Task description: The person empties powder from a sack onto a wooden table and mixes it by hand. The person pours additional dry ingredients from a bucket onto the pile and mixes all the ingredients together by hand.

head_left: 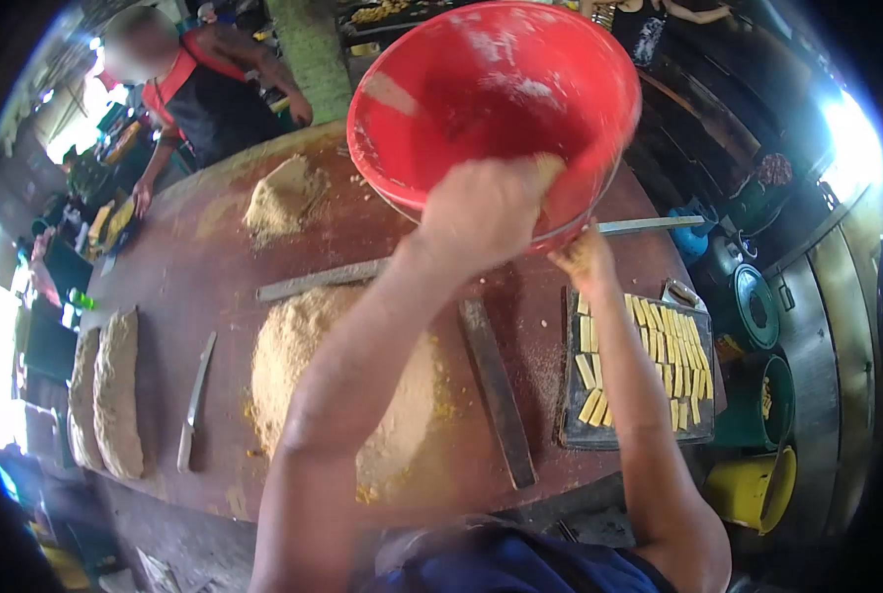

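A red tub (402,133), tilted with its mouth facing me and whitish residue inside, is raised above the far part of the table. My right hand (585,259) grips its lower rim on the right side. My left hand (486,206) is closed at the tub's mouth, blurred by motion. A tan piece (550,170) shows by its fingers, too smeared to name. Under my left forearm, a large pale crumbly mound (298,346) lies on the brown table (194,287). Beside it is a dark flat wooden bar (501,395).
At left lie two long dough logs (117,395) and a knife (199,395). A smaller mound (285,198) sits farther back. On the right, a dark tray (585,435) holds rows of cut yellow strips. A person (224,109) stands at the far left edge. Buckets (753,489) stand at right.
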